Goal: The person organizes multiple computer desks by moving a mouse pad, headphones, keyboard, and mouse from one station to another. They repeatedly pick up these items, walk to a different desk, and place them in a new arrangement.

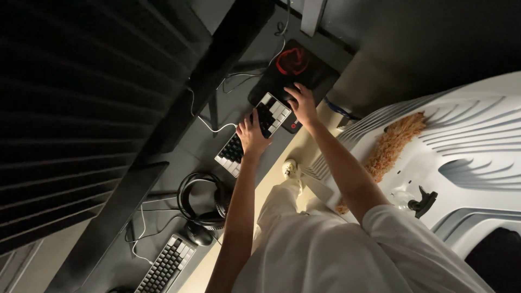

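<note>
My left hand lies flat on a small black-and-white keyboard, fingers spread over the keys and holding nothing. My right hand reaches past the keyboard's far end and cups a dark mouse, mostly hidden under the fingers. The mouse sits on a black mouse pad with a red swirl. Both bare forearms come from the lower right, out of a white short-sleeved shirt. The room is dim.
Black headphones, a second mouse and a second keyboard lie further along the dark desk, with white cables. Dark monitors stand behind. A white ribbed surface bears an orange fringed strip and a spray bottle.
</note>
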